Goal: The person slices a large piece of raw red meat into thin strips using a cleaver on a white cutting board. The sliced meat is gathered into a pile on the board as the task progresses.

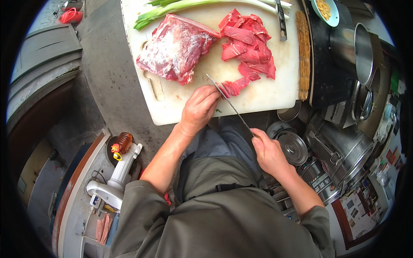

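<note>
Thin red meat strip lay under the blade at the board's near edge

The narrow strip of raw red meat [235,87] lay toward the near side of the white cutting board [167,105], its left end against the knife [234,107]. It looked light, limp and probably slippery, apt to slide or fold; the best hold was likely flat pressure just behind the cut, with fingertips tucked back.

The left hand [200,107] came in from the lower left, knuckles up and fingers curled beside the blade. Its fingertips were hidden, so whether they gripped meat could not be told. The right hand [269,151] was closed around the knife's handle beyond the board's edge, its blade slanting up and leftward.

Behind the strip was a loose pile of red slices [251,41]. To its left sat a large fat-streaked slab [177,51], likely heavy but yielding. Green-and-white stalks [183,8] crossed the far edge, near a second, dark-handled knife [282,26].
</note>
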Tool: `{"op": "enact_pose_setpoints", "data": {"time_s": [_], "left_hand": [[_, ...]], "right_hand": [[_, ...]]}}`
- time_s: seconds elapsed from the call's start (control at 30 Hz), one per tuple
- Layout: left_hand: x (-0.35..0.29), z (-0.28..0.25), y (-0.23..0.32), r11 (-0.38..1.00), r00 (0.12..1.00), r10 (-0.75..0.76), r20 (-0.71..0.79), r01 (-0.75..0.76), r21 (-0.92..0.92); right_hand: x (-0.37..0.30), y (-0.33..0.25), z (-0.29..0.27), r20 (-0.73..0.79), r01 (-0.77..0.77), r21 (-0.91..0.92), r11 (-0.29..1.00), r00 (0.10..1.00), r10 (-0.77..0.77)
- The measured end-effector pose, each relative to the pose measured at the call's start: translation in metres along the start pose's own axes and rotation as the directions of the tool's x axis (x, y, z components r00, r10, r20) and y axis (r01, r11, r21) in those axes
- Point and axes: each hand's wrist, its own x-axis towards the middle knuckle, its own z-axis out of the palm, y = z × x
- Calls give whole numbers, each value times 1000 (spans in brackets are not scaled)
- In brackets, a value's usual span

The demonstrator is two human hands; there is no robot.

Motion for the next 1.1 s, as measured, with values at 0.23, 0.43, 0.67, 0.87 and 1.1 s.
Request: {"op": "enact_pose_setpoints", "data": {"time_s": [0.23,0.43,0.67,0.87,1.1], "left_hand": [[3,0,8,1000,1000,17,12,-17,-6],[2,7,4,995,998,59,32,-61,78],[44,18,39,944,984,62,167,-112,310],[66,42,34,978,995,-15,100,-6,210],[64,32,40,938,970,1,242,-85,336]], "right_hand": [[16,44,20,-153,222,58,973,965,-211],[-11,38,8,-327,390,68,918,878,-349],[-30,66,3,-432,297,310,903,890,-144],[-44,77,1,-428,271,353,896,898,-103],[-42,93,7,-365,231,473,850,930,-49]]}}
